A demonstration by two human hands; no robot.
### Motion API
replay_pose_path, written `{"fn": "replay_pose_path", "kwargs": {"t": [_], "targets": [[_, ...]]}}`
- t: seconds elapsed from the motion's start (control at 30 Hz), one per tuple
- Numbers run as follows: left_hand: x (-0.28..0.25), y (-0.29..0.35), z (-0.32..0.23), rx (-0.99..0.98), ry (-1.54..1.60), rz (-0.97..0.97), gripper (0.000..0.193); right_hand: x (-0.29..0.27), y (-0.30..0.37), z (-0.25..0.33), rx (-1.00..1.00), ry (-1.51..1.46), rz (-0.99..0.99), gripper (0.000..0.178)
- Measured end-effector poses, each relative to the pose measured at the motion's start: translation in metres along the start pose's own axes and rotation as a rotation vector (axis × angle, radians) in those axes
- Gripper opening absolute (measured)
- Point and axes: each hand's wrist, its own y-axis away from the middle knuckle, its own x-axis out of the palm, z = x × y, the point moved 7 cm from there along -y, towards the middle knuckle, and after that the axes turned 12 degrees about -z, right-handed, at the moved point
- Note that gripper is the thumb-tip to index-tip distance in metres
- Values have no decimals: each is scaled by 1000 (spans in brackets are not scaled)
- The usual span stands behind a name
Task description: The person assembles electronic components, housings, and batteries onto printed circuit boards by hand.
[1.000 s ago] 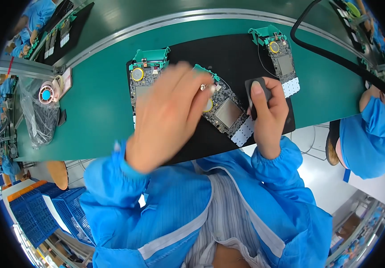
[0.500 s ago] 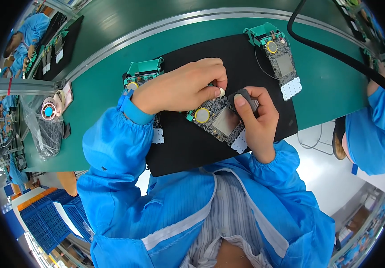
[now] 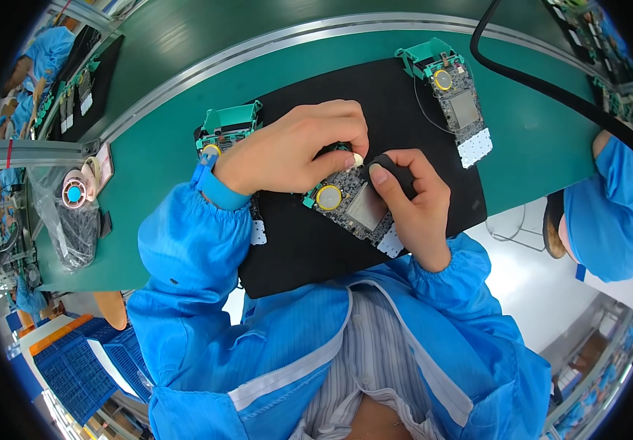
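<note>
A grey circuit board [image 3: 347, 217] lies tilted on the black mat [image 3: 294, 257] in front of me. It bears a coin cell [image 3: 328, 196] with a yellow rim, a silver shield plate and a white dotted lower end. My left hand [image 3: 298, 147] reaches over its upper end, thumb and fingers pinched at a small white part [image 3: 358, 159]; the palm hides part of the green plastic there. Against the board's upper right side, my right hand [image 3: 423, 202] grips a dark rounded piece [image 3: 396, 176], thumb on top; its kind is unclear. A blue band circles my left wrist.
Similar boards with green housings lie at the left [image 3: 230, 121], partly under my left arm, and at the right [image 3: 463, 110]. A plastic bag [image 3: 67, 227] and a pink-white roll [image 3: 76, 192] sit at left. A black cable [image 3: 544, 84] arches over the right. Another person's blue sleeve [image 3: 602, 213] is farther right.
The whole view has shifted slightly. My hands stay at the board's upper end; the dark piece in my right hand has turned a little, and its grip looks otherwise the same.
</note>
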Motion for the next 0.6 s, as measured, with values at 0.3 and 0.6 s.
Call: {"fn": "replay_pose_path", "kwargs": {"t": [0.3, 0.6], "targets": [[0, 3, 0, 3, -30, 3, 11, 1, 1, 1, 1, 59, -6, 18], [5, 5, -2, -28, -100, 16, 12, 6, 3, 2, 85, 53, 4, 17]]}}
